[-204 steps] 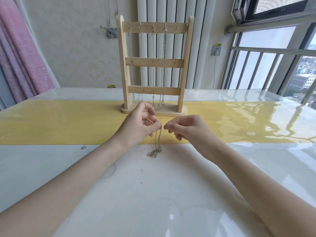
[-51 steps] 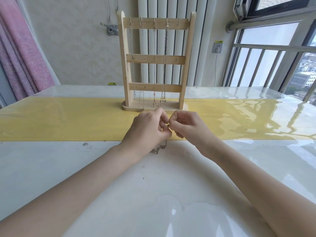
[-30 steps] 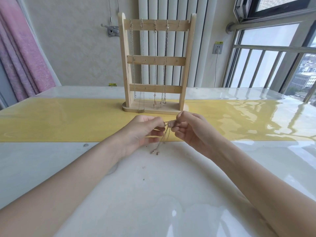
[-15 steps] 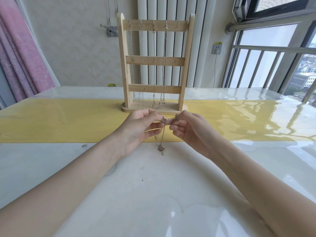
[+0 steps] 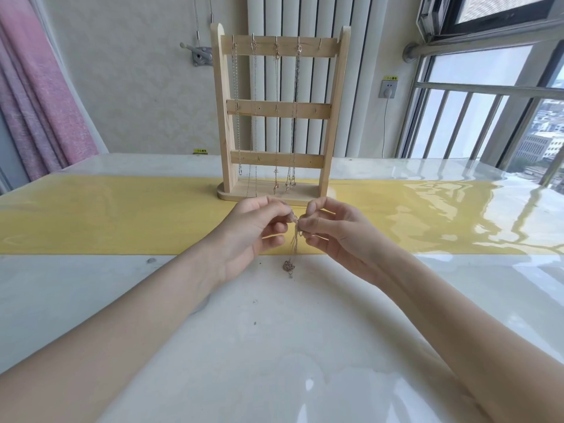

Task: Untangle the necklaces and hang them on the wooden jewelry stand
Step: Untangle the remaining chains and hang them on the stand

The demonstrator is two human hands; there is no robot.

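From the head view, we see the left hand (image 5: 250, 236) and right hand (image 5: 332, 233) meet just above the counter (image 5: 274, 346), each with fingers (image 5: 282, 209) curled to pinch the top of a tangled necklace (image 5: 293, 242), whose knotted end dangles close to the surface. Behind them, on the yellow strip (image 5: 106, 215), the wooden jewelry stand (image 5: 279, 111) holds four chains (image 5: 276, 117) hanging from its top bar

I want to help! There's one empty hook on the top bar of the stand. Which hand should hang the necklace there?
Probably the right hand. The free hook sits at the right end of the stand, on that hand's side, and it already pinches the necklace with the left hand.
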